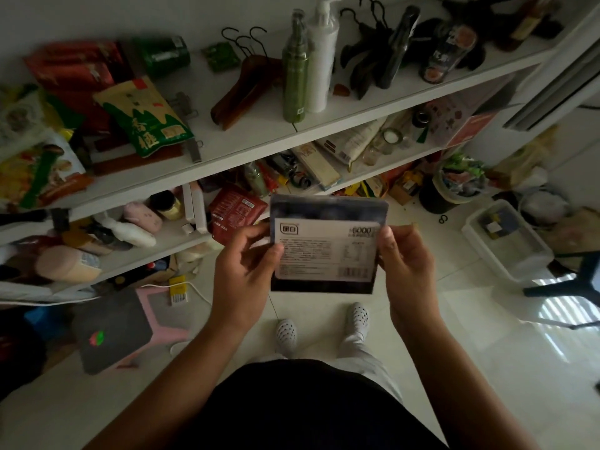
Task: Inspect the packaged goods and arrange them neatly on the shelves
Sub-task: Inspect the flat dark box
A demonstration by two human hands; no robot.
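**Item 1: dark packet** [327, 245]. Flat, square, with a dark border. The face turned to the camera carries a white label panel with fine print and a barcode at the lower right. It is held upright in the air before the shelving and above the floor, touching no shelf.

**Left hand** [243, 271]. It pinches the packet's left edge, with the thumb on the label face and the fingers curled behind.

**Right hand** [406, 264]. It grips the right edge, with the thumb against the side and the fingers curled behind.

**Middle shelf** [181, 238].
- A red packet [235, 212] stands tilted at the front edge, just behind the held packet.
- Pink soft items [143, 217] lie to its left.

**Top shelf** [357, 107].
- Left end: a green-and-yellow bag [143, 115] lies flat near the front edge, partly over red packages [81, 69].
- Far-left corner: a printed snack bag [39, 170].
- Back: a green tin [165, 55].
- Centre: wooden hangers [240, 89] lie flat.
- Beside them, a green bottle [295, 69] and a white pump bottle [323, 60] stand upright, touching.
- Towards the right end: black hangers [367, 50] and a dark bottle [399, 47].

**Floor.**
- A pink stool [156, 319] stands below the shelving's left part.
- A filled bin [454, 190] and a clear plastic box [506, 248] are at the right.
- The person's white shoes [287, 332] are under the packet.
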